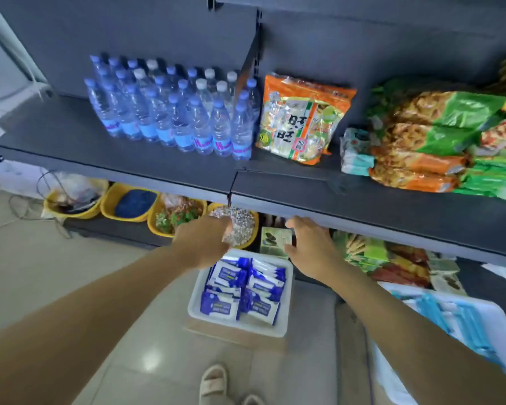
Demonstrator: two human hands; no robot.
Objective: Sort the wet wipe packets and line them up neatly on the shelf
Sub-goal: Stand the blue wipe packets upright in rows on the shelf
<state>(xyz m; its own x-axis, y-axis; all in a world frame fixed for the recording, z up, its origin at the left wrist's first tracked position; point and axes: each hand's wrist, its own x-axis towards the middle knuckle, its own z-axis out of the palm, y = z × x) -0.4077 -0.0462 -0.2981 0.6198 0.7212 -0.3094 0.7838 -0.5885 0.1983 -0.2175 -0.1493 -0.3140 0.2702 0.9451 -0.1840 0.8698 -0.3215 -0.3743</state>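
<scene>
Here the blue-and-white soft plastic wet wipe packets [243, 290] lie packed in rows in a white rectangular foam tray [287, 299] on the floor, below the front edge of the dark grey metal shelf [362, 200]. Both hands hover above the tray's far end; the left hand [202, 241] has its fingers curled downward and blurred, and I cannot tell whether they pinch anything, while the right hand [307, 244] appears to grip a small greenish packet [276, 238] by its edge. The wipe packets look light, squashy and slick, so a pinch across the short sides should hold better than a grab at the glossy face. On the shelf, clear water bottles with blue caps [173, 112] fill the left, an orange snack bag [304, 118] stands beside them, and green and orange snack packs [438, 141] are heaped at the right, leaving a bare strip along the front. Yellow plastic bowls [123, 203] crowd the lower shelf.
</scene>
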